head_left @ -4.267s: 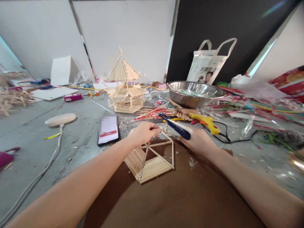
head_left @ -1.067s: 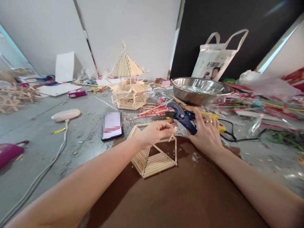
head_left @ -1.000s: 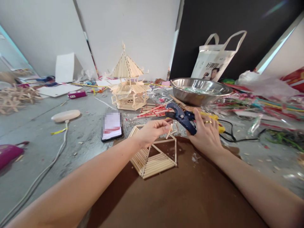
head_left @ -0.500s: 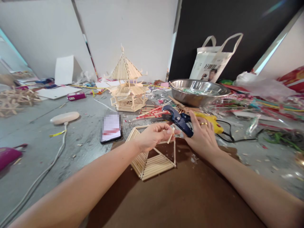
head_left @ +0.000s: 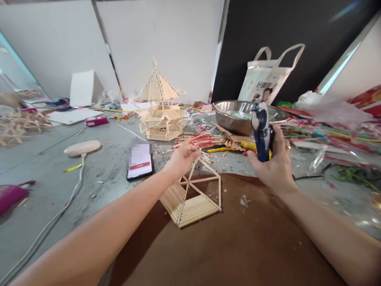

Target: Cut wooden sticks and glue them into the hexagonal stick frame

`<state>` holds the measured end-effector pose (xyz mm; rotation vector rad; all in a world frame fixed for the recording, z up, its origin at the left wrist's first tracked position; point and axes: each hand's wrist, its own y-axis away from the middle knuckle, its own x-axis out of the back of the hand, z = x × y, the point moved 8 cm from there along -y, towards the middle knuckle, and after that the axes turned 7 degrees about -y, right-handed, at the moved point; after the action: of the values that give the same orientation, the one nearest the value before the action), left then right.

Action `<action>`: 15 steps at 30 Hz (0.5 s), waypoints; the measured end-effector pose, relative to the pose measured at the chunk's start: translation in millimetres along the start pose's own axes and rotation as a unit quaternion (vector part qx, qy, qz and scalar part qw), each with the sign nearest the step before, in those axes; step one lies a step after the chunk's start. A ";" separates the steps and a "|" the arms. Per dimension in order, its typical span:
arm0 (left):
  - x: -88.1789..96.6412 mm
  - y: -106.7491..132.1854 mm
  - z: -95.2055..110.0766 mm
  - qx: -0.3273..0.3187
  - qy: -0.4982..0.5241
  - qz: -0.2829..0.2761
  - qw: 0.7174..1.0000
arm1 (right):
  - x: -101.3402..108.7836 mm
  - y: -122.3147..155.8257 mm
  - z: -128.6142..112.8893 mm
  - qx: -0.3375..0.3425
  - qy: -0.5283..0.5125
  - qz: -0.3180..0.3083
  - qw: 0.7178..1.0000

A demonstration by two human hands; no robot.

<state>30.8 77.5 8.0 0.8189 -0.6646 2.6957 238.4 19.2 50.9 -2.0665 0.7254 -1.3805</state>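
My left hand (head_left: 183, 159) is closed in a pinch over the far side of a six-sided wooden stick frame (head_left: 198, 210). A short pale wooden stick seems to be at its fingertips, mostly hidden. Rows of sticks fill the near and left panels of the frame; the right panels are bare spokes. To the right, my right hand (head_left: 274, 163) grips a dark blue hand cutter (head_left: 262, 133), raised upright off the surface. Behind that hand lies a yellow corded tool (head_left: 249, 145), largely covered.
Under the frame is a brown board (head_left: 226, 246). A finished stick pagoda (head_left: 162, 107) stands behind, near a steel basin (head_left: 233, 123) and a white tote bag (head_left: 258, 81). A phone (head_left: 139, 163) and a white corded device (head_left: 82, 148) lie left. Scraps litter the grey surface.
My right hand has lifted the blue cutter off the surface and moved it right, turning it upright. My left hand has shifted left and slightly up, uncovering more of the frame's spokes.
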 end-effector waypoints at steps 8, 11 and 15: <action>5.6 5.0 4.9 0.001 0.041 0.021 0.999 | -25.5 16.6 -24.7 0.120 0.020 -0.105 0.987; 2.2 7.4 14.8 -0.030 0.092 0.007 0.995 | -34.5 20.2 -25.6 0.127 0.028 -0.142 0.981; -5.1 9.4 22.7 -0.054 0.137 -0.020 0.989 | -37.6 20.6 -24.4 0.134 0.019 -0.159 0.978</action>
<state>42.1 57.7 18.5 0.4201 -0.7121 2.6401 200.4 27.3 20.4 -2.0024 0.2080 -1.5953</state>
